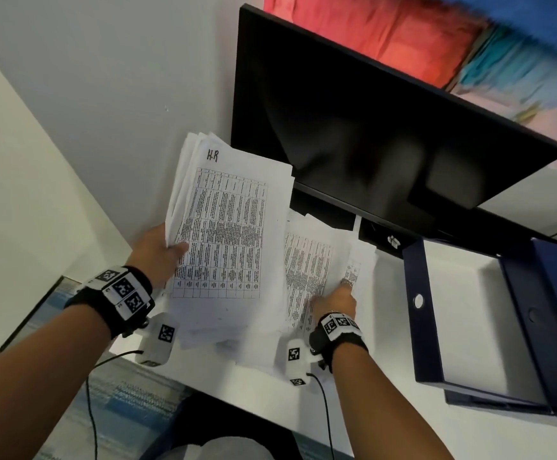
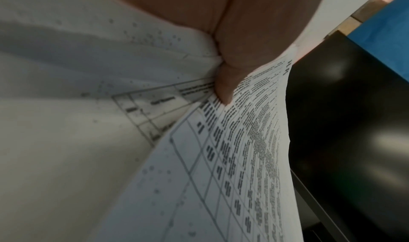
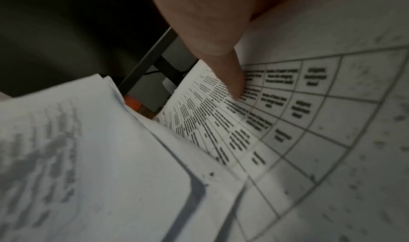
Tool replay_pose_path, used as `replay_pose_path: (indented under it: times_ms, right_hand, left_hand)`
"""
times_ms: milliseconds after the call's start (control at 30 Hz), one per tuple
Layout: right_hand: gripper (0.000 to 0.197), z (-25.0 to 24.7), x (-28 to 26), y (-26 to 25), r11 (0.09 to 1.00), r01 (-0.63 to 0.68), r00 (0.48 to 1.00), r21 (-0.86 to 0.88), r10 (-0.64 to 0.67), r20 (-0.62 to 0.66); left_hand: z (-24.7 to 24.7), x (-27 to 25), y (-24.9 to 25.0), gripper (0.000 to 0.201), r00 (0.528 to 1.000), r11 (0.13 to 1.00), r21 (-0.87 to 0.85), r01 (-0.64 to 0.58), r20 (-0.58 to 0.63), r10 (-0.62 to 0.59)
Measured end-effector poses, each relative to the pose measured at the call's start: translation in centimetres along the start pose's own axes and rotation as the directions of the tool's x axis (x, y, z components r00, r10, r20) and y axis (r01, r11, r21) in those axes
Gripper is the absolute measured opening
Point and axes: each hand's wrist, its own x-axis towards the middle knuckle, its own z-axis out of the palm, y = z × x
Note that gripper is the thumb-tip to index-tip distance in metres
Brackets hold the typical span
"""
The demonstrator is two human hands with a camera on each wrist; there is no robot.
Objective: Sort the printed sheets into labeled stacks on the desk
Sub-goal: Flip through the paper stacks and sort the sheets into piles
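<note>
My left hand grips a thick bundle of printed sheets by its left edge and holds it tilted above the desk. Its top sheet is a printed table with "H.R" handwritten at the top. In the left wrist view the thumb presses on that bundle. My right hand is on a loose pile of printed sheets lying on the white desk. Its thumb pinches a curved table sheet; the other fingers are hidden behind the paper.
A black monitor stands right behind the papers, close to the held bundle's top corner. An open dark blue box file lies on the desk's right side. The white wall runs along the left. Camera cables hang from both wrists over the front edge.
</note>
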Motion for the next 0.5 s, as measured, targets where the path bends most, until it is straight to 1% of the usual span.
replay_pose_path:
  times_ms: [67,100,133,200,300,333,367,433,467,500]
  right_hand:
    - [0.031,-1.2,-0.8,-0.5,0.998,0.065,0.997,0.014,-0.065,-0.033]
    - [0.023,-2.0,-1.4,-0.9,0.995,0.1,0.994,0.014,-0.1,-0.039]
    - [0.021,-2.9,-2.0,-1.4,0.99,0.139,0.989,0.008,-0.138,-0.048]
    - [0.022,-5.1,-3.2,-2.4,0.971,0.234,0.967,-0.049,-0.238,-0.087]
    - [0.022,-9.3,-5.1,-4.1,0.922,0.353,0.901,-0.163,-0.381,-0.206]
    - [0.019,-10.8,-5.9,-4.9,0.905,0.38,0.869,-0.194,-0.421,-0.259]
    - [0.015,-12.2,-6.6,-5.6,0.884,0.418,0.826,-0.21,-0.465,-0.318]
    - [0.01,-14.9,-8.1,-7.1,0.817,0.539,0.701,-0.203,-0.57,-0.428]
    - [0.009,-16.2,-8.7,-7.8,0.783,0.592,0.648,-0.192,-0.604,-0.463]
    - [0.008,-17.2,-9.1,-8.4,0.756,0.633,0.618,-0.169,-0.624,-0.478]
  left_hand:
    - [0.1,-0.1,-0.2,0.018,1.0,1.0,-0.005,0.024,0.019,-0.024]
    - [0.2,-0.1,-0.5,0.021,0.998,0.999,-0.007,0.039,0.042,-0.039]
    - [0.5,-0.1,-0.8,0.023,0.996,0.998,-0.008,0.056,0.068,-0.055]
    - [1.1,0.0,-1.5,0.026,0.991,0.997,0.006,0.079,0.112,-0.079]
    - [2.4,0.3,-2.3,0.028,0.98,0.99,0.098,0.104,0.158,-0.119]
    - [2.8,0.3,-2.4,0.024,0.979,0.984,0.145,0.102,0.163,-0.126]
    - [3.3,0.3,-2.4,0.02,0.978,0.978,0.188,0.095,0.168,-0.127]
    - [4.1,0.1,-2.1,0.013,0.977,0.968,0.241,0.069,0.181,-0.114]
    - [4.5,-0.1,-1.9,0.011,0.976,0.967,0.249,0.057,0.188,-0.106]
    - [4.9,-0.3,-1.6,0.009,0.976,0.966,0.253,0.053,0.191,-0.103]
